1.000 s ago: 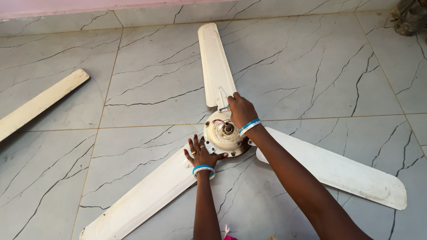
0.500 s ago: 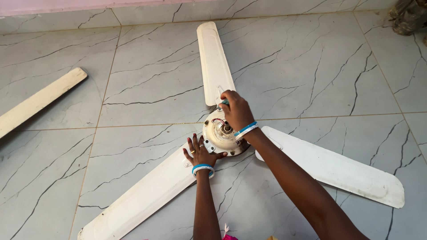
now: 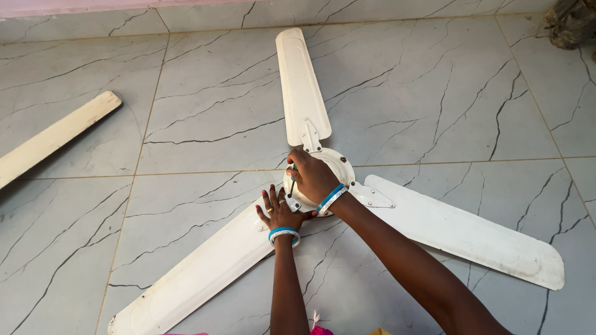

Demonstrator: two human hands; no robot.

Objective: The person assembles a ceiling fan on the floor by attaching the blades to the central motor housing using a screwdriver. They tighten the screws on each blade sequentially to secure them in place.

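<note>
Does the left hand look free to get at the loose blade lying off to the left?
Probably not without shifting: the left hand rests flat by the fan hub, and the loose blade lies well off across bare floor. Nothing blocks the way; it just looks too far.

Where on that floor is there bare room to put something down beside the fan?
Bare tile lies between the far blade and the right blade, and between the far blade and the loose plank. It is crowded at the hub, where both hands work.

A single head-worn view looks steeply down from above, facing away from the wearer, moderately near the tiled floor [image 3: 434,93], the wall base far.
</note>
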